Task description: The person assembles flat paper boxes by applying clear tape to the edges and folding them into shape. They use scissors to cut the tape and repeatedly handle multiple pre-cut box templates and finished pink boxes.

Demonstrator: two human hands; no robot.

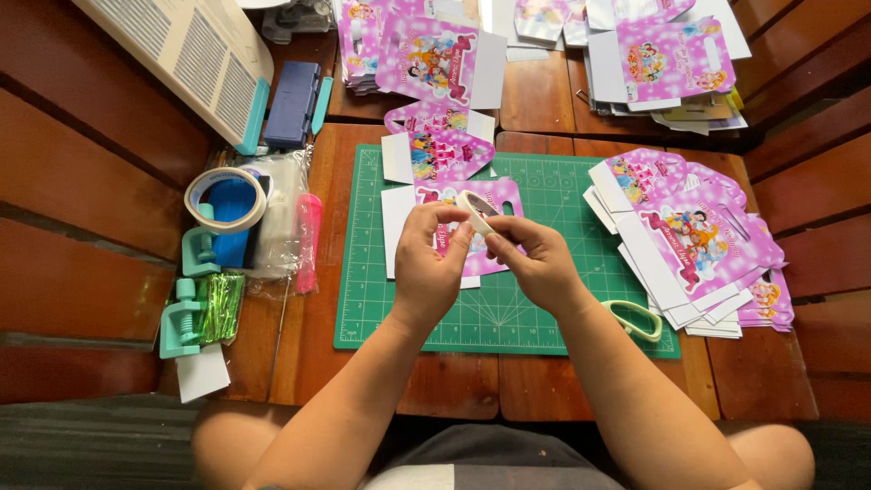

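Both hands meet above the green cutting mat. My right hand grips a small white roll of tape. My left hand pinches at the roll's edge with fingertips. Under the hands lies a flat pink printed card cutout with a white flap. Two more pink cutouts lie just beyond it at the mat's far edge.
A fanned stack of pink cutouts sits to the right, with pale green scissors near it. More stacks lie at the back. On the left stand a tape dispenser, teal clamps, plastic bags and a blue case.
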